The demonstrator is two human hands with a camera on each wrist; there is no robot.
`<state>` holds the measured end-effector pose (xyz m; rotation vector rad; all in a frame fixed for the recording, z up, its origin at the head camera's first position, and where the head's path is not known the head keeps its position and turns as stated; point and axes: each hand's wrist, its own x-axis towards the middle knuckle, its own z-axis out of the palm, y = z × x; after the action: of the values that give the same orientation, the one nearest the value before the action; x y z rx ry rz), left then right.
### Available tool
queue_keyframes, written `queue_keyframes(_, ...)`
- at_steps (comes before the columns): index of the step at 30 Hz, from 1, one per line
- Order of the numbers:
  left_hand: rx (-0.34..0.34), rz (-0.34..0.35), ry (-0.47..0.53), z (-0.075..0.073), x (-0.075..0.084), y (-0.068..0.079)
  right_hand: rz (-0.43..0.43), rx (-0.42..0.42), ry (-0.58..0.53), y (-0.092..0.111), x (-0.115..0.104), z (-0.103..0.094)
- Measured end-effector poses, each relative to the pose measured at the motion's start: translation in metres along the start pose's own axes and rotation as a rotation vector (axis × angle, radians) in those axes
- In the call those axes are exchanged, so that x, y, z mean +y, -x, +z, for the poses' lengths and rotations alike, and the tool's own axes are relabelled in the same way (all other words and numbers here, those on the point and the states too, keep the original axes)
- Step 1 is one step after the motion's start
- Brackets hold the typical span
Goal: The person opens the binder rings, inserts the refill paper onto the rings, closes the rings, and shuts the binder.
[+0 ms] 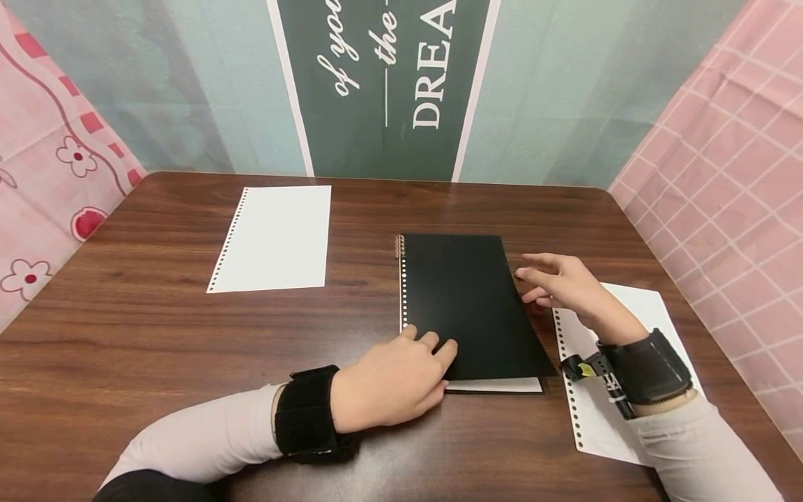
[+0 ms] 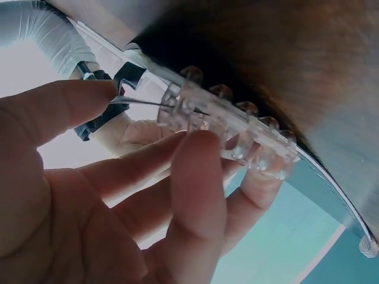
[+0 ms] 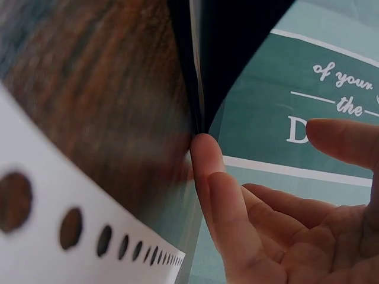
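Observation:
A black-covered loose-leaf notebook (image 1: 464, 300) lies on the table, its right cover edge lifted a little above the white pages. My left hand (image 1: 395, 380) is at its lower left corner. In the left wrist view, those fingers curl about the clear plastic binder rings (image 2: 237, 127), the thumb close to a thin sheet edge. More rings (image 1: 400, 246) show at the notebook's top left. Beside the right edge, my right hand (image 1: 561, 286) is held with loosely bent, spread fingers. Its fingertips (image 3: 207, 151) appear to touch the black cover's edge (image 3: 204, 112) in the right wrist view.
A punched white sheet (image 1: 272, 237) lies at the back left. Another punched sheet (image 1: 602, 411) is partly under my right forearm. The brown wooden table (image 1: 157, 314) meets a printed curtain (image 1: 552, 90) at the back and pink cloths at both sides.

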<state>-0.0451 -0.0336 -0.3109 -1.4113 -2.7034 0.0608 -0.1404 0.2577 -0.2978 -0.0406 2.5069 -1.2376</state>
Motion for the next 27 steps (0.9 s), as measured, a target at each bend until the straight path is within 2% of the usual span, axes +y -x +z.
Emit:
queue_keyframes(8, 0.005, 0.019, -0.034, -0.0018, 0.0017, 0.0037, 0.004, -0.001, -0.023, -0.0004, 0.0012, -0.0003)
queue_keyframes(13, 0.023, -0.008, -0.012, -0.0017, 0.0038, 0.0064, -0.007, -0.011, -0.046, -0.0011, 0.0027, -0.0008)
queue_keyframes(19, 0.004, -0.059, 0.06, -0.0012, 0.0056, 0.0088, 0.002, -0.022, -0.081, -0.0026, 0.0033, -0.0012)
queue_keyframes(27, -0.002, -0.082, 0.074, -0.0029, 0.0066, 0.0103, 0.0, -0.038, -0.13, -0.0016, 0.0054, -0.0011)
